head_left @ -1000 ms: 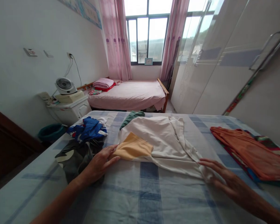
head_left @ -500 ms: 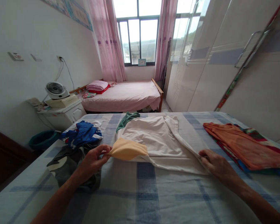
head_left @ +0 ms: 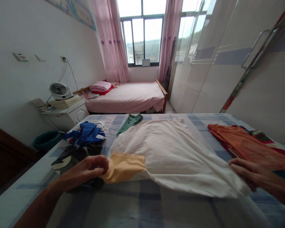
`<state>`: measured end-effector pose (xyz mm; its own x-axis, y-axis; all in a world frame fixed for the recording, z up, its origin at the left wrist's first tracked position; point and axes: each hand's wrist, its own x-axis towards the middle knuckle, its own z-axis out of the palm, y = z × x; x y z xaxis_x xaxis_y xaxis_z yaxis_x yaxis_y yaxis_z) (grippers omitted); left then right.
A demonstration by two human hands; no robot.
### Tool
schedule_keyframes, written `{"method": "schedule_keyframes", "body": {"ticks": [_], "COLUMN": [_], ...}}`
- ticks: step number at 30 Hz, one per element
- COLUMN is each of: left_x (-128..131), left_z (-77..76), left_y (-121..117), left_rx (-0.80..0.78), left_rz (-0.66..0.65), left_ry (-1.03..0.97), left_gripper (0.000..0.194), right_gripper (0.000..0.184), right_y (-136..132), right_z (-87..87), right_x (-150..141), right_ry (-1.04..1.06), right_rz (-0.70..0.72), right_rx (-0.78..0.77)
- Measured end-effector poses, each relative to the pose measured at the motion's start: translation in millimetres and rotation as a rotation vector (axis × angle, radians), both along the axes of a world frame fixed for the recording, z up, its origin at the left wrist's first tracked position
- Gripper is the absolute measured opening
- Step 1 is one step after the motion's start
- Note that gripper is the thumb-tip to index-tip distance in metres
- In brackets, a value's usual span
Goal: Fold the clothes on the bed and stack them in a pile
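Observation:
A white T-shirt [head_left: 171, 148] with one yellow sleeve [head_left: 127, 164] and one green sleeve [head_left: 130, 123] lies spread across the bed in front of me. My left hand [head_left: 92, 166] pinches the outer end of the yellow sleeve. On the other side, my right hand [head_left: 251, 174] grips the hem corner of the shirt, slightly blurred. Between the two hands the near edge is drawn out and a little raised off the sheet. Beside my left forearm lies a dark camouflage garment [head_left: 64, 164], partly covered by that arm.
A rumpled blue garment [head_left: 87, 133] rests at the bed's left. Stacked folded clothes, an orange one [head_left: 247, 145] on top, lie at the right on the checked sheet [head_left: 149, 209]. Beyond stand a pink bed [head_left: 130, 95], a nightstand [head_left: 73, 114] with a fan [head_left: 59, 90], and a wardrobe [head_left: 211, 72].
Both hands have come nearer and moved farther apart, the right one going right. The shirt is pulled wider, and the fold along its right side has opened out.

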<state>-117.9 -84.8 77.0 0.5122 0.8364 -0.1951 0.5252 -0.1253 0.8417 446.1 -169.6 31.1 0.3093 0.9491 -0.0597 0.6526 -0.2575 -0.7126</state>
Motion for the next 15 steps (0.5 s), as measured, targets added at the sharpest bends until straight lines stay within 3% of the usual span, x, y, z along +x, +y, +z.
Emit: {"method": "schedule_keyframes", "body": {"ticks": [2,4,7,11,15], "left_x": [10.7,27.1,57.0,91.8,105.0], "left_z": [2.9,2.6,-9.4,-49.8,-95.8], "left_y": [11.7,30.9,66.2,104.4,120.4], "left_rx": [0.099,0.235,0.397,0.677,0.846], "left_rz": [0.034,0.071,0.050,0.034,0.092], "left_ry": [0.116,0.179,0.210,0.252,0.402], "left_gripper": [0.032,0.036,0.037,0.041,0.044], "right_gripper": [0.030,0.030,0.032,0.032,0.032], "right_y": [11.6,34.3,81.1,146.9,201.9], "right_z": [-6.2,-6.1,0.5,4.5,-3.8], "right_x": [11.8,14.0,-1.0,-31.9,-50.1], "right_ry": [-0.029,-0.058,-0.076,-0.334,-0.454], "right_rz": [0.081,0.077,0.086,0.082,-0.043], "right_rx": [-0.091,-0.081,-0.078,-0.112,-0.087]}}
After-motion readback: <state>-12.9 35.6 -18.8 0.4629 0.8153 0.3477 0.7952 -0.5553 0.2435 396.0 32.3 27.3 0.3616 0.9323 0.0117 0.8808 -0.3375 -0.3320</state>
